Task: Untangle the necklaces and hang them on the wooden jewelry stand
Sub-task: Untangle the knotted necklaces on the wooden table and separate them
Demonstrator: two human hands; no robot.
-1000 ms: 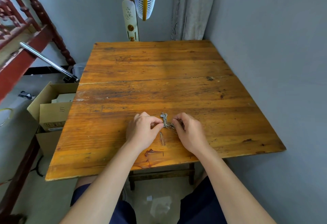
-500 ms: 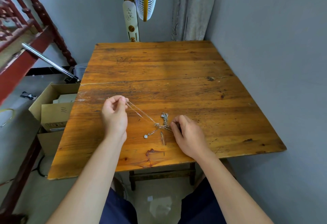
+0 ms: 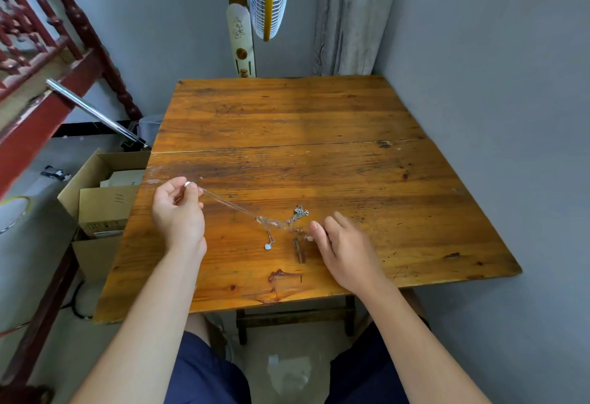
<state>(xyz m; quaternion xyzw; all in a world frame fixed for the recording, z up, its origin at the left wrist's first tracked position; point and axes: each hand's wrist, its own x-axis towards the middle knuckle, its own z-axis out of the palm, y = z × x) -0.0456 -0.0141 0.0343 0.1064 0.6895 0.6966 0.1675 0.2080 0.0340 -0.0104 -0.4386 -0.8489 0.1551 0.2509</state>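
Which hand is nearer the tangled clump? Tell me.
Right. The right hand lies just right of the tangled clump; the left hand pinches a strand far to its left.

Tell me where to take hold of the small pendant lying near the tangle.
Best pinch the pendant itself from its near side: it lies at the end of a short chain trailing toward you, clear of the tangle.

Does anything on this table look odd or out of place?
Yes: the necklaces lie knotted in one clump on the table, one chain stretched from it to the left hand. No jewelry stand shows in view.
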